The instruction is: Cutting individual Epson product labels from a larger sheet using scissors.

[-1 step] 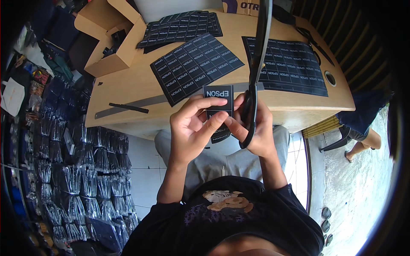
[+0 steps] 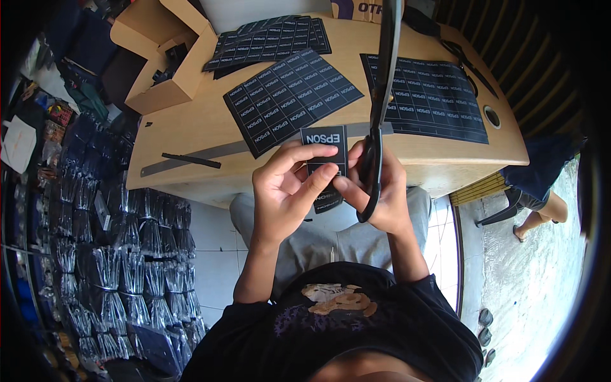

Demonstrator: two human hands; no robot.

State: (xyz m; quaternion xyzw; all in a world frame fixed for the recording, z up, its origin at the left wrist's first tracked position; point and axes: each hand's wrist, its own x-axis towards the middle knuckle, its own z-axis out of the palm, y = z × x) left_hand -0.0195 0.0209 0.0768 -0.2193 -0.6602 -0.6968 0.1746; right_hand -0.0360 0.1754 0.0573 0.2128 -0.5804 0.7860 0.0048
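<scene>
My left hand (image 2: 286, 191) pinches a small black strip of labels (image 2: 324, 159) with white lettering, held just in front of the table's near edge. My right hand (image 2: 385, 197) touches the strip's right side and grips the handles of long black scissors (image 2: 382, 95). Their blades point up and away over the table. On the wooden table (image 2: 445, 159) lie three black sheets of the same labels: one in the middle (image 2: 289, 99), one at the back (image 2: 273, 41) and one on the right (image 2: 433, 95).
An open cardboard box (image 2: 165, 57) stands at the table's back left. A grey metal ruler (image 2: 159, 167) and a thin black tool (image 2: 191, 160) lie near the front edge. Plastic-wrapped dark packs (image 2: 114, 254) pile up at my left. Another person's legs (image 2: 541, 204) show at the right.
</scene>
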